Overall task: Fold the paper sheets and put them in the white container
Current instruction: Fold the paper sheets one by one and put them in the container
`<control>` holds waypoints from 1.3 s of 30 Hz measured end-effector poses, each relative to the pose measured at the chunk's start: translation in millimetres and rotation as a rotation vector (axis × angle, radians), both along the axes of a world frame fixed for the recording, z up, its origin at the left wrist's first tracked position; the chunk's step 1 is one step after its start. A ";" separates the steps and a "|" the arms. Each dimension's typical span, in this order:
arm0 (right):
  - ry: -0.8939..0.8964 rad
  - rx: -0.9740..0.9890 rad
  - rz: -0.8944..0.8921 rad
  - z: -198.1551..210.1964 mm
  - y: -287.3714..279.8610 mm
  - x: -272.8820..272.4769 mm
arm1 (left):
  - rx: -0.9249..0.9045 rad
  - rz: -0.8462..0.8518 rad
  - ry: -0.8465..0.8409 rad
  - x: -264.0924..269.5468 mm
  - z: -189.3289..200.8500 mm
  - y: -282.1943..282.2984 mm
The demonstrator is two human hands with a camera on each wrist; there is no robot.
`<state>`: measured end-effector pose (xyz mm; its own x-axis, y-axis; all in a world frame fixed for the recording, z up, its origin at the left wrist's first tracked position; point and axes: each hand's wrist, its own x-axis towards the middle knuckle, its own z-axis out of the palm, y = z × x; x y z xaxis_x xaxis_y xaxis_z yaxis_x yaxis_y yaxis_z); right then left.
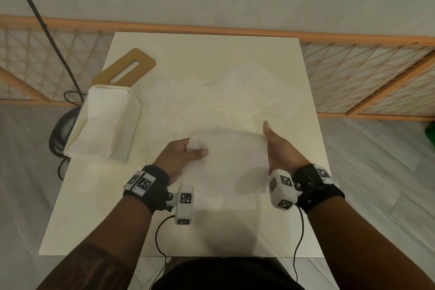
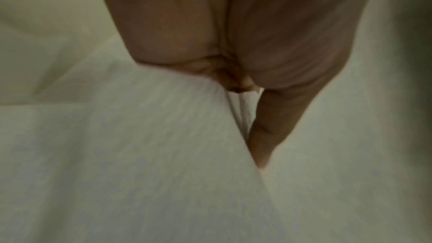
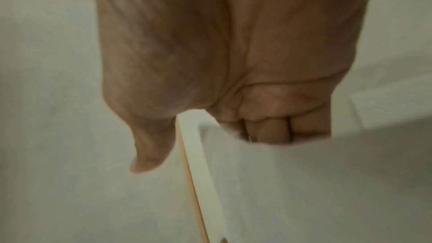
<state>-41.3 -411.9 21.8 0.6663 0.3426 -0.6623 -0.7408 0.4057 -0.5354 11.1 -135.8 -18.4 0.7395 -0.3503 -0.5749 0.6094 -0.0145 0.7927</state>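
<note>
A white paper sheet (image 1: 230, 162) is held up just above the table (image 1: 106, 207), near its front middle. My left hand (image 1: 188, 150) pinches its left edge, thumb on top and fingers hidden beneath. In the left wrist view the thumb (image 2: 264, 132) presses onto the paper sheet (image 2: 140, 154). My right hand (image 1: 270, 146) holds the right edge, thumb pointing away and up. Its fingers (image 3: 268, 130) curl behind the sheet (image 3: 304, 191). The white container (image 1: 131, 129) stands at the table's left edge with folded sheets (image 1: 101, 120) inside.
More loose paper sheets (image 1: 235, 96) lie spread over the middle and far right of the table. A brown wooden board (image 1: 131, 66) with a slot lies behind the container. A black cable (image 1: 47, 30) hangs at far left. A lattice fence (image 1: 364, 73) runs beyond the table.
</note>
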 end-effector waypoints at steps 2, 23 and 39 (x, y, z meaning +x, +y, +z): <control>0.034 0.029 -0.052 -17.2 -3.1 -11.7 | 0.038 0.083 0.007 -3.3 -6.2 1.3; -0.120 -0.453 -0.036 -49.8 -6.4 -31.8 | -0.081 0.021 0.122 -23.1 -13.6 29.1; -0.194 -0.824 0.235 -90.7 8.9 -75.1 | 0.758 -0.226 -0.403 -63.2 -59.4 15.4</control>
<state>-116.3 -403.0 -68.9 0.7654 -0.0523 -0.6415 -0.6219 -0.3169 -0.7161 -52.1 -120.4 -77.8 0.8950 -0.1430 -0.4225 0.2053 -0.7089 0.6747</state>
